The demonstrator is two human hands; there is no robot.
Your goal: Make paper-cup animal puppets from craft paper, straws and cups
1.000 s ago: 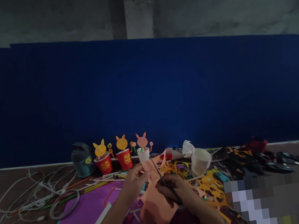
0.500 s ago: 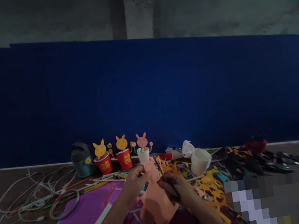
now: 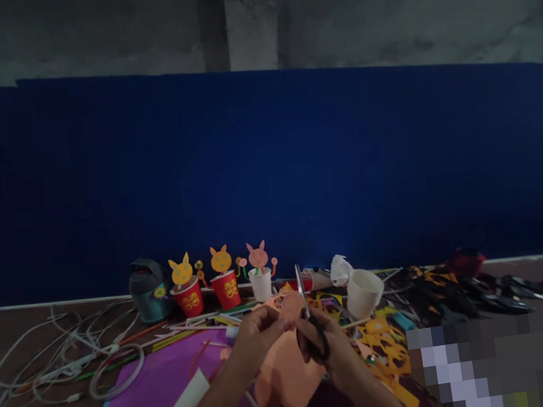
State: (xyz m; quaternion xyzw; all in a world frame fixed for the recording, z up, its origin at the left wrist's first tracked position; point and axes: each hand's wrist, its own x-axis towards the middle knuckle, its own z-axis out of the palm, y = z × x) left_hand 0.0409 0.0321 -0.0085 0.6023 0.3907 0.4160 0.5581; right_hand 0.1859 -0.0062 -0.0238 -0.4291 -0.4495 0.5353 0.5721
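Between thumb and fingers, my left hand (image 3: 260, 336) pinches a small piece of orange-pink paper (image 3: 292, 305). My right hand (image 3: 329, 343) is closed round the black handles of a pair of scissors (image 3: 302, 290). The blades point up and away from me, just beside the right edge of the paper piece. A larger orange-pink sheet (image 3: 292, 369) lies below both hands. Behind them stand two red cups (image 3: 226, 289) and a white cup (image 3: 261, 286), each topped with a paper cat-like head.
A purple sheet (image 3: 147, 396) and white cables (image 3: 65, 354) lie to the left. Yellow paper scraps (image 3: 385, 346) and a white paper cup (image 3: 365, 293) are on the right. At the back left sits a teal container (image 3: 148, 298). A blue panel (image 3: 266, 164) stands behind everything.
The scissors have turned more upright, and their blades now stand beside the paper's right edge. Both hands have shifted slightly, and the paper piece has moved a little to the right.
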